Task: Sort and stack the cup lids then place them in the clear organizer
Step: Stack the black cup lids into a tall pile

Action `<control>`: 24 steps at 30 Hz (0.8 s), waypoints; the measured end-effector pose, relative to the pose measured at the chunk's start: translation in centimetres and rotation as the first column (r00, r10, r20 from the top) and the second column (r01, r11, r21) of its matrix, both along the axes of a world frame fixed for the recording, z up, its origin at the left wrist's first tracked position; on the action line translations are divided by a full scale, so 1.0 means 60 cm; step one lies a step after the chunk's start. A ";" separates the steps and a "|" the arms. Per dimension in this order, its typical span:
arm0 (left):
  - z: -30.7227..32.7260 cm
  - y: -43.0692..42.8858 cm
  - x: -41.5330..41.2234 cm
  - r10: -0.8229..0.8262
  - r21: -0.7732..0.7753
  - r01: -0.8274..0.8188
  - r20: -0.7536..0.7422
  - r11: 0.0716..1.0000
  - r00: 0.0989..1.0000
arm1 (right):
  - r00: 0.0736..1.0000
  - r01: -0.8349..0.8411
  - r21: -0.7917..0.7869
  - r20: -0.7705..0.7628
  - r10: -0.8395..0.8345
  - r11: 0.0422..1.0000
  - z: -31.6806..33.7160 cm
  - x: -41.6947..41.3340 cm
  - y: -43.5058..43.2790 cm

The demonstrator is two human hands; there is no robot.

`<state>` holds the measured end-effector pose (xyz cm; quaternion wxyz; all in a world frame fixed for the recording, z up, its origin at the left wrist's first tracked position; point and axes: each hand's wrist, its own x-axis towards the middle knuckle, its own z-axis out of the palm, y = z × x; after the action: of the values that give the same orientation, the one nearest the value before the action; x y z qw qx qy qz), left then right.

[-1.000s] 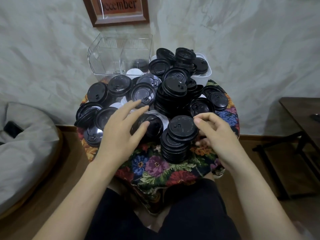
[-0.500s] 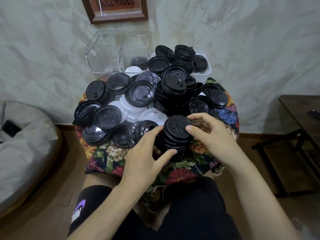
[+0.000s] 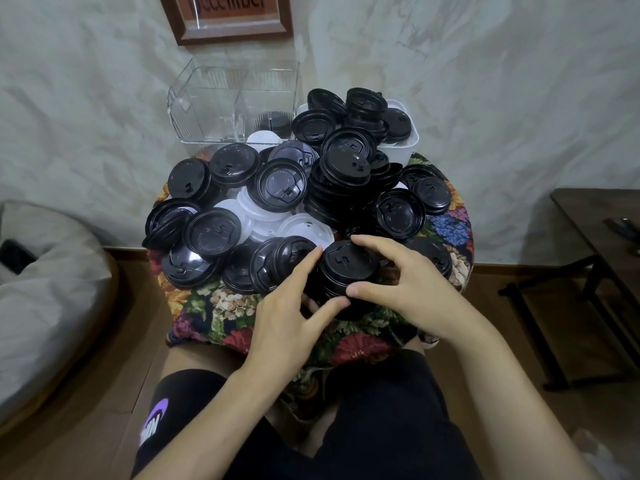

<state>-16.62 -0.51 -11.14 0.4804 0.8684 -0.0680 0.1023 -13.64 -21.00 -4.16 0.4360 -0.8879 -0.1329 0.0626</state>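
Note:
A stack of black cup lids (image 3: 346, 268) stands at the near edge of a small round table covered with a floral cloth (image 3: 221, 306). My left hand (image 3: 291, 317) grips the stack from the left, forefinger and thumb curled round its side. My right hand (image 3: 412, 289) grips it from the right, forefinger over the far rim and thumb at the near side. Many loose black lids (image 3: 280, 185) and a few white lids (image 3: 304, 228) crowd the table. The clear organizer (image 3: 235, 102) stands at the back left with a few black lids in its right compartment.
A white tub (image 3: 401, 147) heaped with black lids sits at the back right beside the organizer. A taller pile of black lids (image 3: 343, 181) rises mid-table. A grey cushion (image 3: 41, 292) lies at the left, a dark side table (image 3: 602, 230) at the right.
My left hand has left the loose lids at mid-left and come to the near stack. Both hands have closed round that stack; my right thumb has come round to its near side.

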 end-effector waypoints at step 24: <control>0.016 -0.003 0.009 -0.080 -0.014 0.079 -0.124 0.997 0.989 | 0.995 -0.048 0.043 -0.088 0.051 0.998 -0.015 0.005 -0.012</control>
<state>-16.07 -0.70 -10.16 0.4912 0.8676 -0.0720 0.0292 -13.36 -21.70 -5.06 0.4579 -0.8715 -0.1366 0.1102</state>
